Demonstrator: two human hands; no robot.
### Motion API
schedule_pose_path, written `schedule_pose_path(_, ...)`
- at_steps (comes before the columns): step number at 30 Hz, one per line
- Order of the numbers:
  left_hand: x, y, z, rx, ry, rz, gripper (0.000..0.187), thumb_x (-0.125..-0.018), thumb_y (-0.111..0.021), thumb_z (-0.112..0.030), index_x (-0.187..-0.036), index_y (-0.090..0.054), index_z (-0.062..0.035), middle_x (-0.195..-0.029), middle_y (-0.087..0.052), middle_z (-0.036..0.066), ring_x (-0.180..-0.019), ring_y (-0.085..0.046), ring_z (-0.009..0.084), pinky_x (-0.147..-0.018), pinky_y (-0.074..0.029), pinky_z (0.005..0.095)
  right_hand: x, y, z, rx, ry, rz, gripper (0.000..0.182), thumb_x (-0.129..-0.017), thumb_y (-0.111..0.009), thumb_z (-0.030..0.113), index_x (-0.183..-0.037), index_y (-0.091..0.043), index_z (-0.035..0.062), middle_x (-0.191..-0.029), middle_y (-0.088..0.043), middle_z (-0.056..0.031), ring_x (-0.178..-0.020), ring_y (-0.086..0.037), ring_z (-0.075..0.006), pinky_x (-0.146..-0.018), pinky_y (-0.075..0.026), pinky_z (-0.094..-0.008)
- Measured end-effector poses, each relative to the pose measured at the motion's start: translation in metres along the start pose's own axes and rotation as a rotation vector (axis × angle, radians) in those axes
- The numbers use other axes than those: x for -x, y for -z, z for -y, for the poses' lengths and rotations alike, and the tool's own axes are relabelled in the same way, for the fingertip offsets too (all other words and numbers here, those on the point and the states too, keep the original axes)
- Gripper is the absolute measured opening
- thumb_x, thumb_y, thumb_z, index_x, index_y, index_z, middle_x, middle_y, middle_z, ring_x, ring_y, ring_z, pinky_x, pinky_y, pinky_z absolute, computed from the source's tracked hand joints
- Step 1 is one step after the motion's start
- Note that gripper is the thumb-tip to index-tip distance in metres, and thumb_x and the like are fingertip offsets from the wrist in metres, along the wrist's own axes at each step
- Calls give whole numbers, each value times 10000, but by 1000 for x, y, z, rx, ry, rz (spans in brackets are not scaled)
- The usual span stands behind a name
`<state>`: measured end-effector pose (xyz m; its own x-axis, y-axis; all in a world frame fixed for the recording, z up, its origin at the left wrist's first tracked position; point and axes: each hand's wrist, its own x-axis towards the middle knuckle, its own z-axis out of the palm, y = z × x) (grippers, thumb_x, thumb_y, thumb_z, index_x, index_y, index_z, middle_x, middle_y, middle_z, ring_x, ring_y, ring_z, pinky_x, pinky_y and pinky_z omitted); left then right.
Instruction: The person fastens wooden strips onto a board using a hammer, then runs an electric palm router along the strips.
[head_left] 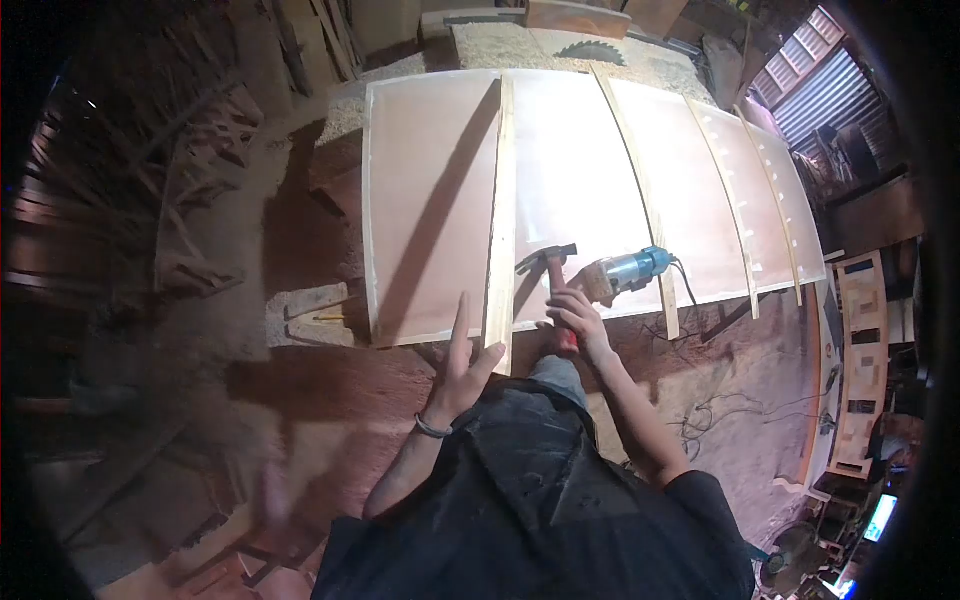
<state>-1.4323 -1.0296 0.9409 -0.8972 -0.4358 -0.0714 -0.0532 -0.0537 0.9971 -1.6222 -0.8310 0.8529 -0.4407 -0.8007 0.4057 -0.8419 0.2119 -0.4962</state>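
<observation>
Four wooden strips (640,190) already lie across the plywood panel (430,200) on the floor; the right hand (572,315) grips a hammer (550,262) over the near end of the leftmost strip (500,230). The left hand (465,365), fingers spread and holding nothing, rests beside that strip, so nailing here looks unfinished, with a blue router (625,270) lying just beside.

a panel (590,190) lies flat on the floor (300,400), with wooden strips (500,210) across it. a power tool (628,270) rests near its near edge, right of a hammer (553,275).
</observation>
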Motion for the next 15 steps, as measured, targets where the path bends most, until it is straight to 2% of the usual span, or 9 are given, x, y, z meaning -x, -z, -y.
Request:
schedule_pose_path(2, 8, 13, -10, 132, -17, 46, 665, -974, -553, -184, -1551, -294, 22, -1074, -653, 130, -984, -613, 153, -894, -485, 313, 30, 1, -2, 104, -7, 106, 319, -779, -754, 133, -1087, -684, 89, -1251, -635, -91, -1241, -569, -308, -942, -552, -387)
schedule_pose_path(4, 17, 36, -7, 309, -108, 229, 695, -959, -595, -195, -1532, -291, 52, -1172, -638, 215, -1076, -617, 243, -991, -460, 388, 63, -5, 2, 214, -8, 180, 410, -768, -736, 117, -1172, -666, 107, -1361, -585, -98, -1267, -547, -314, -957, -550, -393)
schedule_pose_path(5, 21, 47, -6, 399, -141, 327, 711, -951, -616, -201, -1523, -289, 66, -1221, -630, 258, -1122, -619, 287, -1040, -447, 425, 76, -10, 3, 201, -82, 214, 456, -771, -730, 122, -1218, -644, 126, -1409, -546, -93, -1280, -534, -316, -971, -547, -393)
schedule_pose_path(7, 17, 54, -79, 570, -468, 549, 695, -945, -669, -229, -1480, -341, 69, -1218, -633, 283, -1131, -615, 323, -1050, -443, 471, 106, -24, 10, 162, -236, 287, 548, -777, -718, 133, -1312, -599, 163, -1507, -468, -83, -1308, -508, -322, -998, -541, -393)
schedule_pose_path(8, 9, 67, -102, 402, -600, 573, 698, -933, -727, -273, -1441, -369, 46, -1167, -652, 285, -1106, -619, 342, -1018, -467, 517, 124, -42, -7, 261, -195, 358, 610, -800, -684, 118, -1392, -548, 183, -1572, -400, -84, -1317, -495, -336, -1014, -534, -404)
schedule_pose_path(11, -4, 86, -179, 243, -846, 472, 556, -1027, -515, -367, -1438, -380, -18, -914, -661, 134, -847, -616, 260, -843, -494, 433, 127, -59, -16, 348, -177, 395, 595, -853, -602, 104, -1435, -517, 198, -1613, -340, -67, -1322, -491, -348, -1015, -533, -399)
schedule_pose_path(13, -19, 95, -228, 166, -932, 394, 507, -1090, -373, -430, -1436, -387, -60, -746, -666, 33, -675, -614, 205, -726, -512, 377, 111, -61, -15, 366, -279, 487, 627, -876, -563, 86, -1476, -479, 246, -1615, -343, -71, -1356, -472, -352, -1033, -516, -426)
schedule_pose_path(15, -40, 103, -276, 50, -982, 326, 501, -1079, -401, -406, -1426, -397, -44, -811, -660, 52, -738, -613, 212, -755, -513, 381, 97, -65, -27, 397, -357, 596, 647, -883, -545, 72, -1493, -457, 270, -1604, -364, -73, -1374, -461, -353, -1045, -505, -439)
